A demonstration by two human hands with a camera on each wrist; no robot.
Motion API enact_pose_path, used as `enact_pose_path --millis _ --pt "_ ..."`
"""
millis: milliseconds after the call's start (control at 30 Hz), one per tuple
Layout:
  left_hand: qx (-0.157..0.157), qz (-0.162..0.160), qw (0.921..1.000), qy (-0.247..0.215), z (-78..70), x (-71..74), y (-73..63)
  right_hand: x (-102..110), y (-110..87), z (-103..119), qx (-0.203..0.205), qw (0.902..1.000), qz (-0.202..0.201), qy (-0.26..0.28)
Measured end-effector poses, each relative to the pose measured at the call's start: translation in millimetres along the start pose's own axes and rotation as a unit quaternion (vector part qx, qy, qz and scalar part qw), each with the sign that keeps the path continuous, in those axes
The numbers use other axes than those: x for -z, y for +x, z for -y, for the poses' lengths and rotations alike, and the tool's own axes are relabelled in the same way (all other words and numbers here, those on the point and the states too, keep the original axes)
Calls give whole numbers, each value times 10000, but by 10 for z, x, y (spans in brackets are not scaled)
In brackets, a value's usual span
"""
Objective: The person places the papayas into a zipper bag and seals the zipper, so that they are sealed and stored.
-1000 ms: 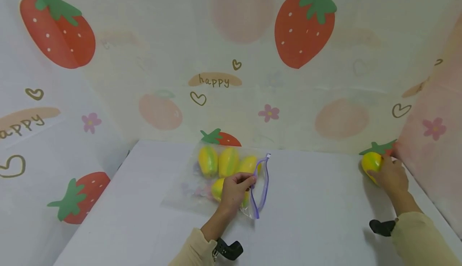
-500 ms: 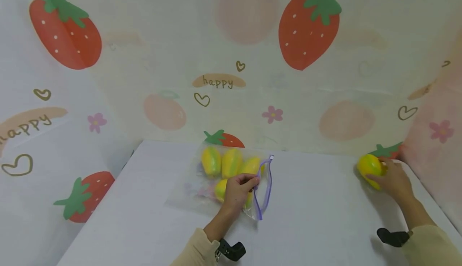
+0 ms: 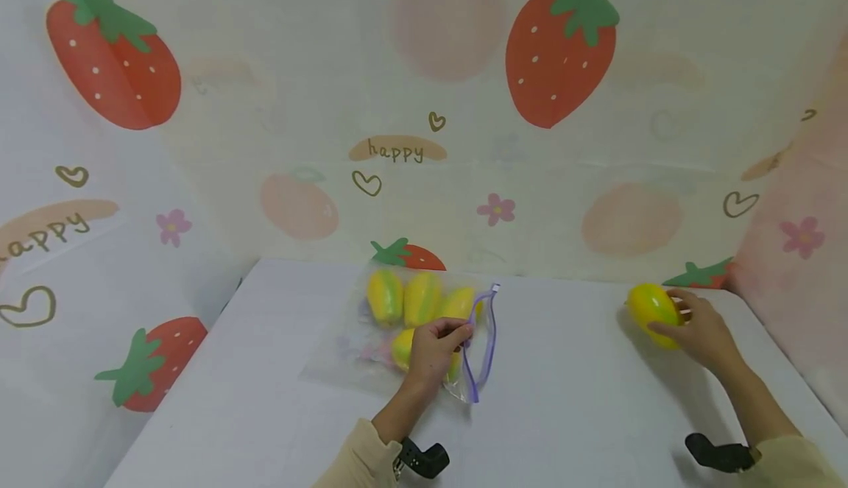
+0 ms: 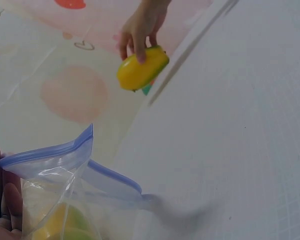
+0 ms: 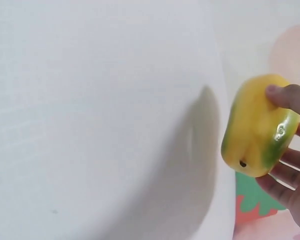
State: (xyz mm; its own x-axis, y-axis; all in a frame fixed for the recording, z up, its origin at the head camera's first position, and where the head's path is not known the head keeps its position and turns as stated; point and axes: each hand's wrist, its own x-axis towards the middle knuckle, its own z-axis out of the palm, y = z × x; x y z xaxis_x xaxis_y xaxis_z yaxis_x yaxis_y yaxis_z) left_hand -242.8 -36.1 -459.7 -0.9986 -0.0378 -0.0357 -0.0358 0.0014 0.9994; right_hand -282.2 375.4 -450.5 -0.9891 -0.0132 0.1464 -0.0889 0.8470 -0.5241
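Observation:
In the head view my left hand [image 3: 433, 352] pinches the purple-edged mouth of a clear zip bag [image 3: 331, 359]. Several yellow papayas with green streaks, such as this papaya [image 3: 385, 297], lie inside the bag. From the left wrist the bag's mouth [image 4: 115, 177] appears parted, with a papaya [image 4: 65, 222] below it. My right hand [image 3: 705, 333] grips one more papaya [image 3: 652, 315] at the right of the table. Seen from the right wrist, thumb and fingers hold this papaya [image 5: 257, 125] from two sides, above the surface, its shadow falling apart from it.
A white table [image 3: 556, 400] carries everything. Behind it hangs a backdrop [image 3: 464, 201] printed with strawberries, and a pink side sheet [image 3: 801, 304] borders the right edge. Dark wrist mounts, such as the mount [image 3: 424, 458], sit on both forearms.
My right hand has carried the papaya leftward from the table's far right corner. The left hand keeps its pinch on the bag's mouth.

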Motion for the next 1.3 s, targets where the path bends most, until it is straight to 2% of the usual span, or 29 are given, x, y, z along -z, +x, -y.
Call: enact_pose_path --millis 167,367,900,1300 --pt "-16 23 10000 10 0 5 3 -61 -82 72 31 9999 159 22" --pt "6 18 10000 29 1 10 -3 -102 -142 185 110 9998 128 131" --pt "3 -11 10000 26 -10 1 0 -197 -238 536 485 9975 237 457" --pt "21 -23 10000 33 4 -2 6 -246 -267 793 618 9953 395 628"
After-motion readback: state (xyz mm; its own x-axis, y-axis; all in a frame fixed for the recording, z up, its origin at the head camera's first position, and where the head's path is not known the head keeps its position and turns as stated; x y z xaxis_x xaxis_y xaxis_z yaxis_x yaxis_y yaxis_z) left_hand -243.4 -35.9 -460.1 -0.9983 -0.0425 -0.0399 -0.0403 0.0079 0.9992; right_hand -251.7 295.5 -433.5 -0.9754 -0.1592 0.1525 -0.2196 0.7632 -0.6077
